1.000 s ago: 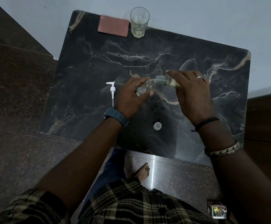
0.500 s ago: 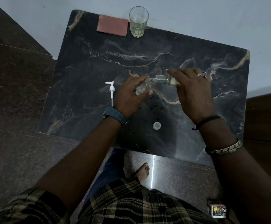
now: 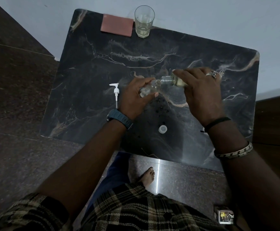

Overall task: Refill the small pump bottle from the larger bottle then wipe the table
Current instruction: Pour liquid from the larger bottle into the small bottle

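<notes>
My left hand (image 3: 136, 95) grips the small clear pump bottle (image 3: 148, 90), tilted with its open mouth to the right, above the middle of the dark marble table (image 3: 94, 64). My right hand (image 3: 201, 90) holds the larger bottle (image 3: 172, 80) of pale yellowish liquid, tipped on its side with its neck at the small bottle's mouth. Most of the larger bottle is hidden under my fingers. The white pump head (image 3: 116, 93) lies on the table left of my left hand. A small white cap (image 3: 162, 129) rests near the front edge.
A pink folded cloth (image 3: 117, 27) lies at the table's far edge, with a drinking glass (image 3: 144, 21) holding a little liquid beside it. Dark droplets speckle the table below the bottles. A small box (image 3: 224, 216) sits on the floor at lower right, and a bare foot (image 3: 148, 176) under the table edge.
Both hands and bottles stay almost in place, mouths together; the view has shifted only slightly.
</notes>
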`<state>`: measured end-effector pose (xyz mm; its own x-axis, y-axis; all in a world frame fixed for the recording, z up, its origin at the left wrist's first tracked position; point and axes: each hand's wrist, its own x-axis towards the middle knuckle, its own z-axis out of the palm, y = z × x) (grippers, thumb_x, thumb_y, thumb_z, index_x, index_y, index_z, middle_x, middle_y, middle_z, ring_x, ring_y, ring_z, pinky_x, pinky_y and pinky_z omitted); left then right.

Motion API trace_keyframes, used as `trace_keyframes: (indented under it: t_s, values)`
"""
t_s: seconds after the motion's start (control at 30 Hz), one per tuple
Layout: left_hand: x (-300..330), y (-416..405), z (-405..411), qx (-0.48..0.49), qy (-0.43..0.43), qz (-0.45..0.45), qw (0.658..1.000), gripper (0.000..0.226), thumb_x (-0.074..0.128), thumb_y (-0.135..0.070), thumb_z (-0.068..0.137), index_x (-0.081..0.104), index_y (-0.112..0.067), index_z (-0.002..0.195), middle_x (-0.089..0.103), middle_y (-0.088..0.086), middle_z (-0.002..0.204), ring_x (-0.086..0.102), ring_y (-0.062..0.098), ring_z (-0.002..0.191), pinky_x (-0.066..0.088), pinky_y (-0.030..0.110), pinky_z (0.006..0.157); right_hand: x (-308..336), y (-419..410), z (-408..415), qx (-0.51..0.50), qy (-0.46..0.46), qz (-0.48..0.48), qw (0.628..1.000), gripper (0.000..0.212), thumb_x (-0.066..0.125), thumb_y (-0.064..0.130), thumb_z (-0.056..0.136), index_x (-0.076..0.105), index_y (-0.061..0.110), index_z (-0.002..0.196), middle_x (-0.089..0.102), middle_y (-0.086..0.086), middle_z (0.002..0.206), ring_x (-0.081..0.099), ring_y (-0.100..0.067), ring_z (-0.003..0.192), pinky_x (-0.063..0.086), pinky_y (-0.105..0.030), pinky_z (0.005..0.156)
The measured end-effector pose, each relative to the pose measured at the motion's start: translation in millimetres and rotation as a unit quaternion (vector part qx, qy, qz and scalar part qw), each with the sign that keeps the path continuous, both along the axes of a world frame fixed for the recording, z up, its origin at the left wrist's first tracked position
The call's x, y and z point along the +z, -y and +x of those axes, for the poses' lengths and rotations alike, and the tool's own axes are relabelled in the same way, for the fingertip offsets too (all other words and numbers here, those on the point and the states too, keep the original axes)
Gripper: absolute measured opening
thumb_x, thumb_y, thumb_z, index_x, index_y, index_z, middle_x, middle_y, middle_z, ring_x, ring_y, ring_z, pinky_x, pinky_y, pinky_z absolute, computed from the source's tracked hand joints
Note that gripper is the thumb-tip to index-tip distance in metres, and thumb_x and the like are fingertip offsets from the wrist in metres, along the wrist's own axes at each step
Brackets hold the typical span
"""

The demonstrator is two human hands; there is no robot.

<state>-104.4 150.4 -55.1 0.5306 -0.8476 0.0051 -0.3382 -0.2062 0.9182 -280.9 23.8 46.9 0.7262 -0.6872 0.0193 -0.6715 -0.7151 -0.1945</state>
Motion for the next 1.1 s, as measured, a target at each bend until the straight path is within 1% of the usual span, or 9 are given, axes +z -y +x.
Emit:
trace_keyframes:
  t_s: [0.13,0.33,0.47,0.57,0.7,0.73,0.83,1.0,1.1]
  values:
    - [-2.4,0.2,1.3,0.005,0.007,0.001,1.000,0.048,0.086,-0.035,0.085,0.073,-0.027,0.130,0.068,-0.006,0.123,0.061,-0.002,0.114,0.058,0.028,0.096,0.9,0.1,0.9,0.005,-0.002,-0.002,1.000,0.055,0.058,0.001,0.101,0.060,0.032,0.147,0.067,0.004,0.136,0.053,-0.030,0.130,0.033,-0.046,0.107]
    - [-0.4,0.6,0.8,0.010,0.009,0.000,1.000,0.049,0.086,-0.031,0.085,0.073,-0.023,0.131,0.068,-0.005,0.124,0.062,0.002,0.116,0.058,0.033,0.098,2.3,1.2,2.5,0.007,-0.008,-0.011,1.000,0.057,0.059,0.001,0.100,0.061,0.033,0.147,0.067,0.004,0.137,0.053,-0.030,0.130,0.034,-0.045,0.106]
    - [0.9,0.6,0.2,0.010,0.014,0.005,1.000,0.049,0.086,-0.031,0.086,0.073,-0.022,0.132,0.068,-0.004,0.125,0.062,0.002,0.115,0.056,0.025,0.096,3.8,2.3,2.6,0.008,-0.008,-0.009,1.000,0.057,0.058,0.000,0.100,0.061,0.032,0.146,0.067,0.003,0.137,0.053,-0.031,0.130,0.034,-0.047,0.108]
    - [1.5,0.9,1.1,0.008,0.018,0.006,1.000,0.049,0.086,-0.031,0.086,0.072,-0.022,0.132,0.069,-0.003,0.125,0.062,0.001,0.115,0.056,0.023,0.095,4.3,2.7,2.5,0.008,-0.009,-0.008,1.000,0.057,0.058,0.000,0.100,0.061,0.032,0.147,0.067,0.004,0.137,0.053,-0.031,0.131,0.033,-0.046,0.108]
    - [1.9,1.3,-0.2,0.009,0.020,0.004,1.000,0.049,0.087,-0.027,0.086,0.073,-0.020,0.132,0.068,-0.002,0.126,0.057,-0.010,0.113,0.051,0.012,0.094,4.0,2.1,1.8,0.008,-0.009,-0.006,1.000,0.057,0.058,0.001,0.100,0.060,0.033,0.147,0.067,0.004,0.137,0.052,-0.031,0.131,0.033,-0.046,0.108]
    - [2.0,1.3,-0.6,0.009,0.020,0.005,1.000,0.048,0.087,-0.026,0.086,0.073,-0.019,0.132,0.068,-0.002,0.126,0.057,-0.011,0.112,0.049,0.011,0.094,4.0,2.2,1.7,0.008,-0.008,-0.006,1.000,0.056,0.058,0.001,0.100,0.060,0.033,0.147,0.067,0.004,0.137,0.053,-0.031,0.131,0.034,-0.047,0.107]
    - [3.7,1.4,-0.8,0.011,0.019,0.006,1.000,0.048,0.087,-0.024,0.086,0.072,-0.017,0.132,0.068,0.000,0.126,0.058,-0.006,0.113,0.051,0.014,0.094,3.8,2.2,1.9,0.008,-0.010,-0.008,1.000,0.056,0.057,0.001,0.101,0.060,0.033,0.146,0.067,0.005,0.137,0.053,-0.030,0.131,0.034,-0.046,0.108]
    - [6.1,1.4,-1.8,0.007,0.017,-0.003,1.000,0.047,0.087,-0.022,0.086,0.073,-0.016,0.130,0.068,0.001,0.124,0.055,-0.011,0.110,0.054,0.022,0.096,5.5,2.2,2.4,0.008,-0.009,-0.006,1.000,0.057,0.057,0.001,0.099,0.060,0.033,0.146,0.067,0.005,0.136,0.053,-0.030,0.131,0.032,-0.046,0.108]
    - [5.4,1.2,-2.2,0.009,0.017,0.002,1.000,0.048,0.087,-0.023,0.085,0.073,-0.017,0.131,0.068,0.001,0.125,0.060,-0.001,0.111,0.055,0.026,0.097,6.7,2.3,2.9,0.010,-0.014,-0.007,1.000,0.057,0.057,0.000,0.099,0.060,0.032,0.147,0.067,0.003,0.137,0.052,-0.031,0.131,0.032,-0.046,0.108]
